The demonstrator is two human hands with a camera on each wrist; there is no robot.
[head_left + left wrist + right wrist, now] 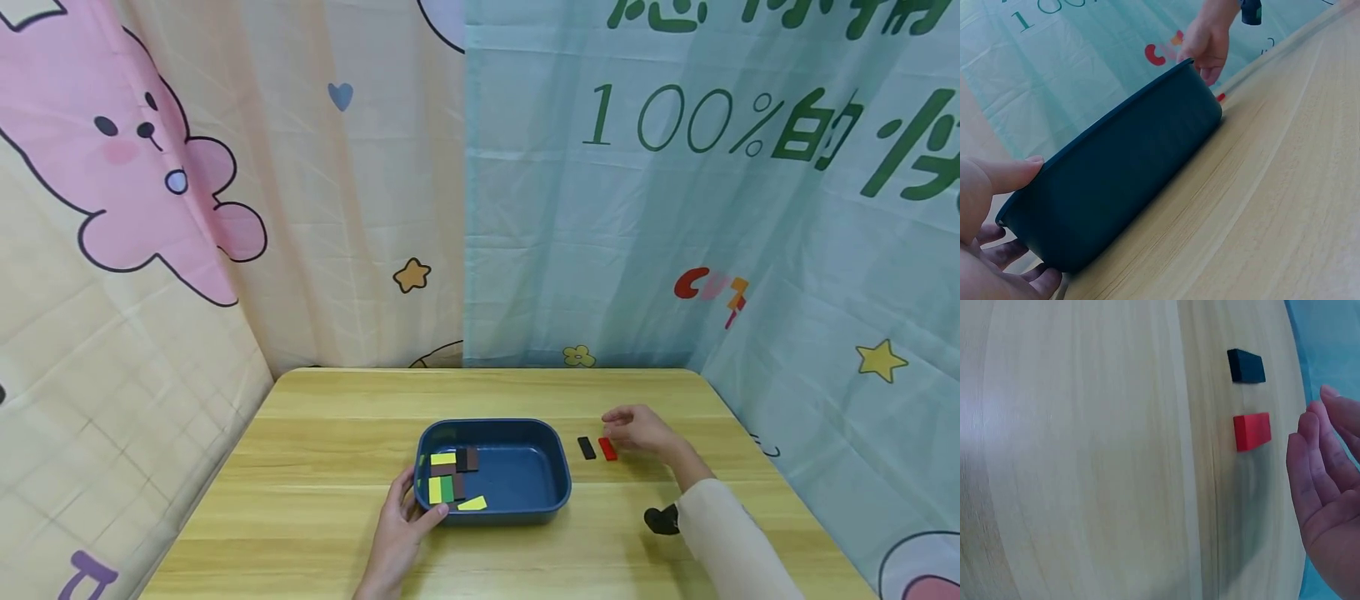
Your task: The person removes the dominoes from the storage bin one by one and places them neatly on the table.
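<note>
Wood-grain table (300, 500): left hand (397, 527) grips tray (517, 483); right hand (641, 429) relaxed, empty; red block (1254, 432) probably light, stiff; pinch long edges.

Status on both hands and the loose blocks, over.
Left hand gripping blue tub. Right hand empty, near red block. Black block beside it, both on table. No obstruction seen.

"What's carrying everything on your feed?"

"I see a worktop (300, 467) of yellowish wood, its far corners rounded. A blue tray (517, 483) sits upright on it, long side running left to right."

"Anything else directly on the wood?"

"Two small blocks, right of the tray, level with its far half: I make out a black block (587, 448) near it, then a red block (607, 449) farther out, just beside the black one but apart."
</note>
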